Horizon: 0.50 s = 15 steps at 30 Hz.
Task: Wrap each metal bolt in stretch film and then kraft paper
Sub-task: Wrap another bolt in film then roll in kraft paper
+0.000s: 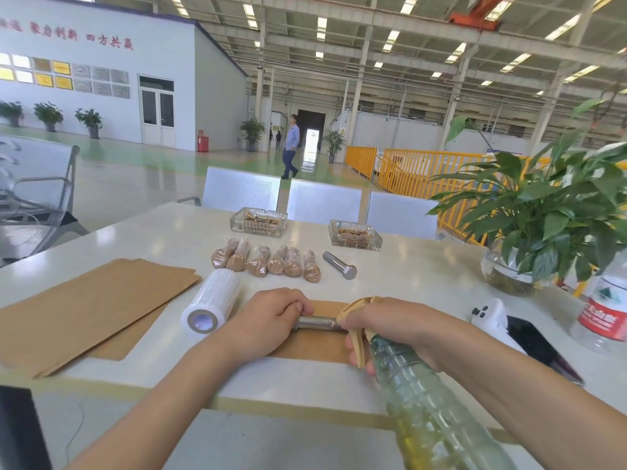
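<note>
My left hand [271,317] grips the head end of a bare metal bolt [315,323] lying across a kraft paper sheet [315,344]. My right hand [380,327] holds a clear spray bottle [427,405] by its tan trigger head, with the nozzle at the bolt's threaded end. A roll of stretch film [212,305] lies left of my left hand. A stack of kraft paper [84,310] lies at the far left. Several wrapped bolts [268,259] lie in a row farther back, with one bare bolt [341,264] at their right.
Two glass trays [258,221] [354,235] stand at the back of the white table. A potted plant in a glass bowl [509,273], a water bottle [604,313], a white device [492,315] and a dark phone [539,351] are on the right. A person walks far behind.
</note>
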{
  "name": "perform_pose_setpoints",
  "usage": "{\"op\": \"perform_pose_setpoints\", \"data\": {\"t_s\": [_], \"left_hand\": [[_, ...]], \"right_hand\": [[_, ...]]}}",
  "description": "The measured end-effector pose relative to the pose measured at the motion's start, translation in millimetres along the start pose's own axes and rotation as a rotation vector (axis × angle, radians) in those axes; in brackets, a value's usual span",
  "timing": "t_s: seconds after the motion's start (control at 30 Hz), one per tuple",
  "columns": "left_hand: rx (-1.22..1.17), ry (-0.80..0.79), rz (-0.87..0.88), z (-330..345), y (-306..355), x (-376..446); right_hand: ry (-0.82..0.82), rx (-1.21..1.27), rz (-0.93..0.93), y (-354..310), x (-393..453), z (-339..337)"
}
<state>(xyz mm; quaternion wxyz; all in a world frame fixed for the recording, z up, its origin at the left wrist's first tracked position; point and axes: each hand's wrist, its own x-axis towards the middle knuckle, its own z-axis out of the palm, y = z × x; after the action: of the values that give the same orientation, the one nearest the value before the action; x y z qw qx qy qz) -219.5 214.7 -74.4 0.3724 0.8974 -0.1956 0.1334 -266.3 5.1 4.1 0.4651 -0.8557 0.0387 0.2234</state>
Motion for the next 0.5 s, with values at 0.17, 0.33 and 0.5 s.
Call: {"op": "perform_pose_setpoints", "data": {"t_s": [0.17,0.33,0.5], "left_hand": [[-0.002,-0.005,-0.006,0,0,-1],[0.001,-0.005,-0.008,-1,0,-1],[0.0,-0.006,-0.014,0,0,-1]], "right_hand": [[0.023,0.019,-0.01,5,1,-3],[0.041,-0.016,0.001,9,0,-7],[0.05,0.034,-0.003,13,-2,-11]]}}
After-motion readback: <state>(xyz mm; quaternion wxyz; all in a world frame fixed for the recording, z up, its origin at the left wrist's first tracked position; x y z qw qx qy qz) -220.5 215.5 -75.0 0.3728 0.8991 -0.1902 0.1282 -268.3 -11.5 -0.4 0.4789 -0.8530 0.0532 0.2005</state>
